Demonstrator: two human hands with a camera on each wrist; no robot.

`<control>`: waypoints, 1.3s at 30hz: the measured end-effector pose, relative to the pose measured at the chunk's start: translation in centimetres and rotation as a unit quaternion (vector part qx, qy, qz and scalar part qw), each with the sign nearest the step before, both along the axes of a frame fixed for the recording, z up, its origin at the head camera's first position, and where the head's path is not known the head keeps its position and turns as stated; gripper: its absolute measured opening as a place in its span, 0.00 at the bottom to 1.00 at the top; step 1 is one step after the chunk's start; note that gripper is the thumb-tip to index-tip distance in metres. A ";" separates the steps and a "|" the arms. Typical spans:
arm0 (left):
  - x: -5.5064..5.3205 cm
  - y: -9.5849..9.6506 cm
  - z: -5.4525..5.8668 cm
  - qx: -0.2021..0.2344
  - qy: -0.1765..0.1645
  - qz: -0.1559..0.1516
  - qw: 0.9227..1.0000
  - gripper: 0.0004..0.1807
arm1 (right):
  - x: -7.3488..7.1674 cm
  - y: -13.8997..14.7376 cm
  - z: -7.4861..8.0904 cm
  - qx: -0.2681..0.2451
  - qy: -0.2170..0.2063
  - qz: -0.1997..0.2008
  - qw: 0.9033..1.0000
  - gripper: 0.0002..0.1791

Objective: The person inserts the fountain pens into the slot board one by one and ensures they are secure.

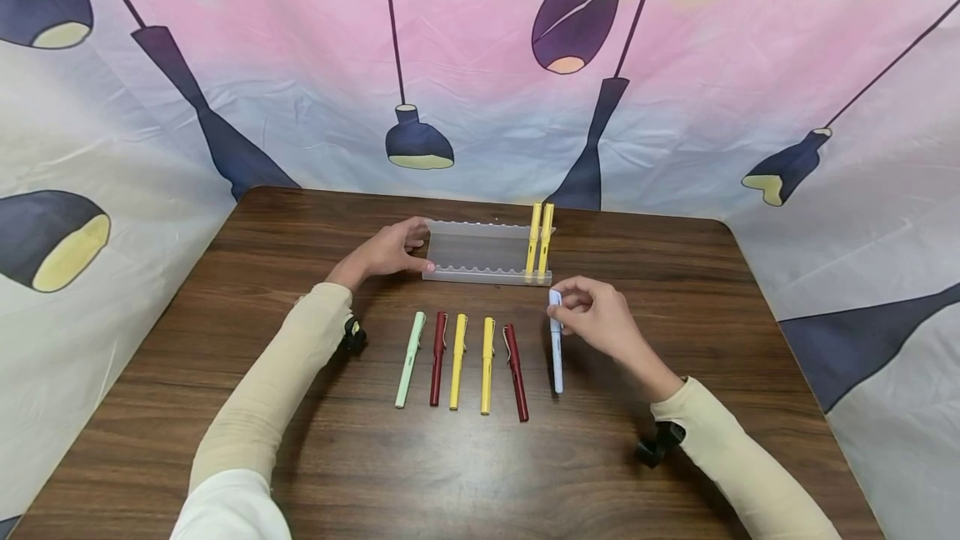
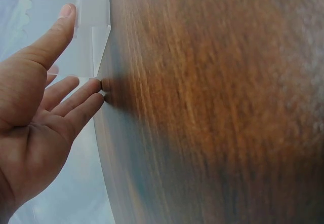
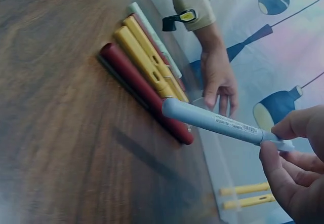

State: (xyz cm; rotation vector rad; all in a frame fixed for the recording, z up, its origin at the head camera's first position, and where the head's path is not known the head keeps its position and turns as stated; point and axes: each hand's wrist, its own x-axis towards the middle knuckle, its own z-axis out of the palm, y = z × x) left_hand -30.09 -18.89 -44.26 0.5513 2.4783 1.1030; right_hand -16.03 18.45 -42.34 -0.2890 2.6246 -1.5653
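Observation:
My right hand (image 1: 600, 319) pinches a light blue pen (image 1: 556, 352) near its capped end, between thumb and fingers. In the right wrist view this pen (image 3: 212, 121) is raised over the table, casting a shadow on the wood. My left hand (image 1: 386, 251) is at the left end of a clear plastic pen rack (image 1: 480, 276), its thumb touching the front rim and its fingers extended beside the end, as the left wrist view shows. Two yellow pens (image 1: 533, 240) lie side by side in the rack's rightmost notches.
In front of the rack, several pens form a loose row on the wooden table (image 1: 360, 473): a mint green pen (image 1: 409, 361), a dark red pen (image 1: 438, 361), two yellow pens (image 1: 458, 361) and another dark red pen (image 1: 517, 373). A patterned cloth (image 1: 487, 40) hangs behind the table.

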 end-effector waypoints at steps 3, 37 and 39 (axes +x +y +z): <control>0.0 0.0 0.0 0.000 -0.001 0.000 1.000 0.50 | -0.1 -0.1 0.7 -0.005 0.013 -0.004 1.000 0.14; 0.1 -0.1 0.1 0.000 0.006 0.001 1.000 0.50 | -3.5 -1.6 4.8 -0.033 0.115 -0.052 0.991 0.13; 0.1 -0.1 0.1 0.000 0.005 0.001 1.000 0.50 | -3.8 -1.7 5.0 -0.028 0.120 -0.057 0.991 0.13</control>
